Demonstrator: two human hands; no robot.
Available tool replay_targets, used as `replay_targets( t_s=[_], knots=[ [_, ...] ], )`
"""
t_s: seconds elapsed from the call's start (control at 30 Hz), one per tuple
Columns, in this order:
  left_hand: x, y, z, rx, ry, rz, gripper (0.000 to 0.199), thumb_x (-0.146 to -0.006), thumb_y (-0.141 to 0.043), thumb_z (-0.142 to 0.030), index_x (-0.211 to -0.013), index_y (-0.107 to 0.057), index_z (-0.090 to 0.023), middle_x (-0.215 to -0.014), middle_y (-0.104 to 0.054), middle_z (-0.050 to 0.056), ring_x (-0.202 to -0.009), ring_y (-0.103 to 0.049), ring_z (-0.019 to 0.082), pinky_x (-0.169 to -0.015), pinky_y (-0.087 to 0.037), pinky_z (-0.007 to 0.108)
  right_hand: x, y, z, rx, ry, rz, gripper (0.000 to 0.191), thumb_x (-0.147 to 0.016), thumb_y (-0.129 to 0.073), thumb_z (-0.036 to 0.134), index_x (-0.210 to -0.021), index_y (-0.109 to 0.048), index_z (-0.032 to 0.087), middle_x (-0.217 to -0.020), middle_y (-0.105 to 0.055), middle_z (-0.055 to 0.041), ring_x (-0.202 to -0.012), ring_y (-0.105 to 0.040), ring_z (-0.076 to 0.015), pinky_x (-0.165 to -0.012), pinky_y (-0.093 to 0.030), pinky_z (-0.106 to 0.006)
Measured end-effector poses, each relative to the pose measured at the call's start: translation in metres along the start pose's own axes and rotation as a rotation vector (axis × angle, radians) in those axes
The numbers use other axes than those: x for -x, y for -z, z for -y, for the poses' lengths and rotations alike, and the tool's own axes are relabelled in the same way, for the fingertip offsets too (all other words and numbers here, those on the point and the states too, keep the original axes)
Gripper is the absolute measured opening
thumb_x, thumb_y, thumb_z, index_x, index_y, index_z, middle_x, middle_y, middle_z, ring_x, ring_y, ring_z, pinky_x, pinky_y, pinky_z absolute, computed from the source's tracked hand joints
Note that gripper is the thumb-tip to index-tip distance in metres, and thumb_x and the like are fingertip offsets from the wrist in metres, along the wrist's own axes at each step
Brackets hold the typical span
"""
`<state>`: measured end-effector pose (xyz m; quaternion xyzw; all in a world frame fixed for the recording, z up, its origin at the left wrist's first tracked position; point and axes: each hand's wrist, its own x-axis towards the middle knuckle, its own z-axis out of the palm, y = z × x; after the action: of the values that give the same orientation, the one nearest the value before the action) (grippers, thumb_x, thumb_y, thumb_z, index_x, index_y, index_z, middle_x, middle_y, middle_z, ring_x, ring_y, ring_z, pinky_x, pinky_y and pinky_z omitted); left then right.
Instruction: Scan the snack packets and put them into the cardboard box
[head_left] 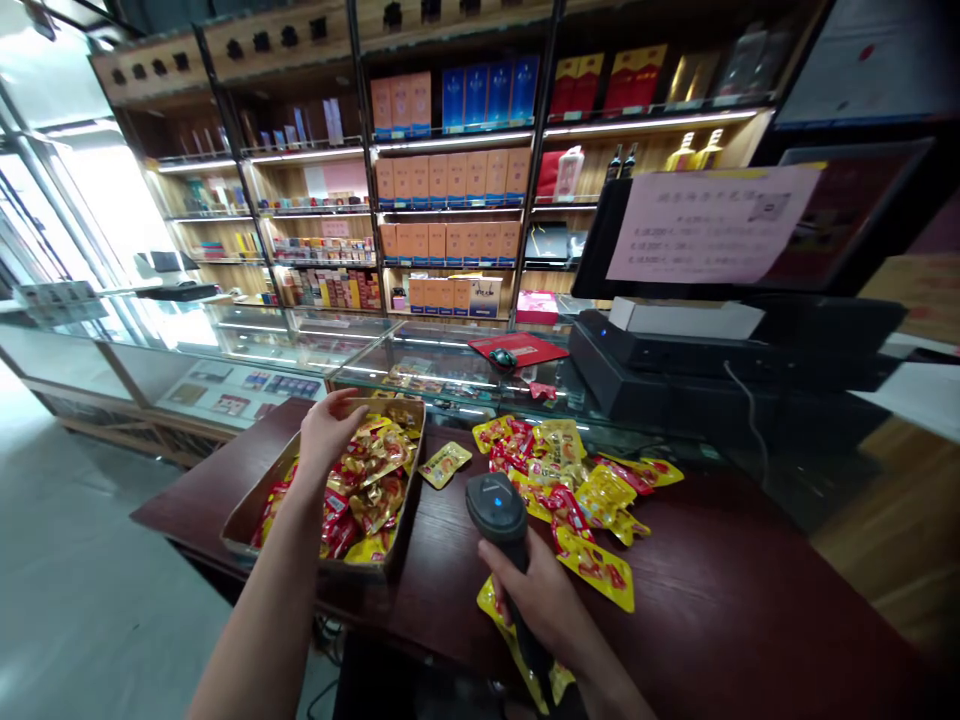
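My right hand is wrapped round the handle of a black barcode scanner, whose blue light shows on top. Over the far left part of a cardboard box is my left hand, fingers apart, with nothing visible in it. Red, gold and yellow snack packets fill that box. One gold packet lies by itself just right of the box. Beyond the scanner spreads a loose pile of packets. A yellow packet lies partly hidden under my right hand at the table edge.
The dark wooden table meets a glass display counter. A monitor with a paper notice stands at the right. A mouse rests on a red mat. Shelves of boxed goods line the back.
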<state>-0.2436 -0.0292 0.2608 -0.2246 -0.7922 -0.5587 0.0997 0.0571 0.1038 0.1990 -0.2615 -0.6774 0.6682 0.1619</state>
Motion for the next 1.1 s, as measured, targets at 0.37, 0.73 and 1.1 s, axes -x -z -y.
replay_targets(
  t_s=[0.37,0.73,1.1],
  knots=[
    [0.053,-0.090,-0.026,0.057,-0.069,0.331,0.034,-0.074,-0.071,-0.028,-0.107,-0.073,-0.020,-0.103,-0.072,0.010,-0.097,-0.066,0.025,-0.088,-0.050,0.033,-0.002,0.014,0.002,0.004,0.003,-0.046,0.035,-0.079,-0.067,0.051,-0.093,-0.054,0.021,-0.049,-0.053,0.0077,-0.036,-0.049,-0.0120,-0.038,-0.041,-0.023],
    [0.050,-0.188,0.014,-0.527,0.079,0.633,0.035,-0.043,-0.087,-0.022,-0.072,-0.070,-0.013,-0.101,-0.069,0.031,-0.103,-0.063,0.049,-0.088,-0.046,0.051,-0.039,0.079,0.040,-0.003,0.154,-0.059,0.045,-0.077,-0.070,0.053,-0.101,-0.052,0.019,-0.058,-0.060,0.0069,-0.042,-0.055,-0.0106,-0.043,-0.043,-0.023],
    [0.025,-0.187,0.016,0.072,0.319,0.627,0.014,-0.074,-0.066,-0.029,-0.072,-0.070,-0.016,-0.070,-0.071,0.007,-0.075,-0.069,0.023,-0.069,-0.053,0.030,-0.118,0.084,0.037,-0.114,0.050,0.202,0.043,-0.077,-0.067,0.059,-0.078,-0.051,0.020,-0.043,-0.045,0.0104,-0.035,-0.038,-0.0064,-0.035,-0.034,-0.019]
  ],
)
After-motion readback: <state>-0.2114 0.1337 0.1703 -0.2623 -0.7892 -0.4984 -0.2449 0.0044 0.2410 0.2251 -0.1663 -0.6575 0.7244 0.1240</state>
